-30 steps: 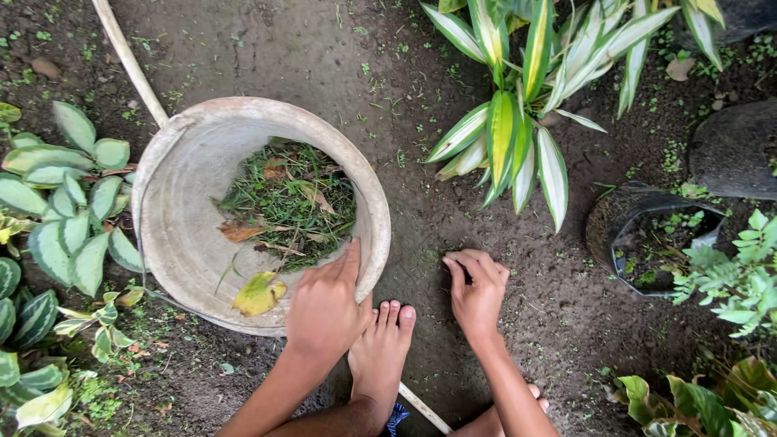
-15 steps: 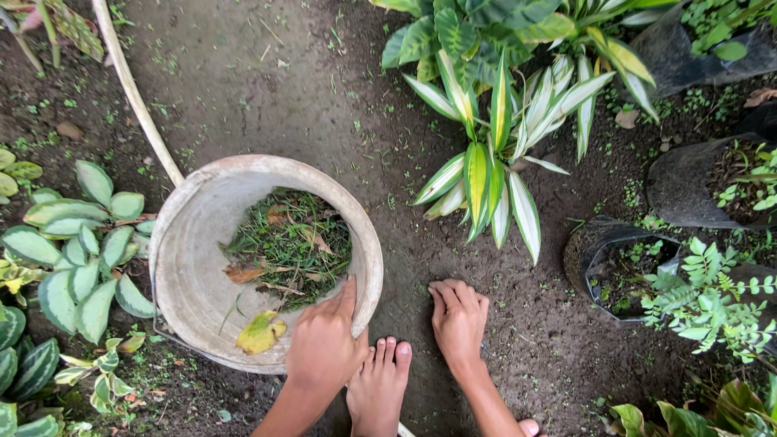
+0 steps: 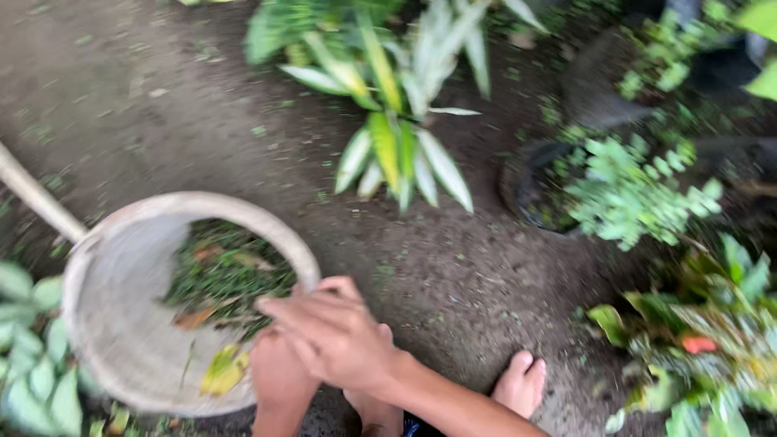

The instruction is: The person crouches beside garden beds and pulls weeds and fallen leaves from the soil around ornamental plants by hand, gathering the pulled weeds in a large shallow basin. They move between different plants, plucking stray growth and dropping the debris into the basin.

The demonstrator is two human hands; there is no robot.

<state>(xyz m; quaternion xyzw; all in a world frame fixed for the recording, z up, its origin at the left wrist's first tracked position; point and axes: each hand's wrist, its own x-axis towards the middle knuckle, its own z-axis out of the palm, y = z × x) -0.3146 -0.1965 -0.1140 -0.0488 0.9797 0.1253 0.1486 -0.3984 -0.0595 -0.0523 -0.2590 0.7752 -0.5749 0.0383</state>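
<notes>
The right hand (image 3: 336,336) has swung across from the bare soil and now lies over the left hand (image 3: 279,376) at the near rim of the round basin (image 3: 121,324) — so the gathered bits appear to be going in. Its fingers (image 3: 283,311) are stretched flat and close together, pointing left over the rim; whether they pinch anything I cannot tell, the frame is blurred. The left hand's fingers are hidden beneath. Just beyond the fingertips lies the heap of green clippings (image 3: 227,271) with a yellow leaf (image 3: 222,368). The basin is round — no long axis, mouth up. Farther off, the striped plant (image 3: 396,154).
</notes>
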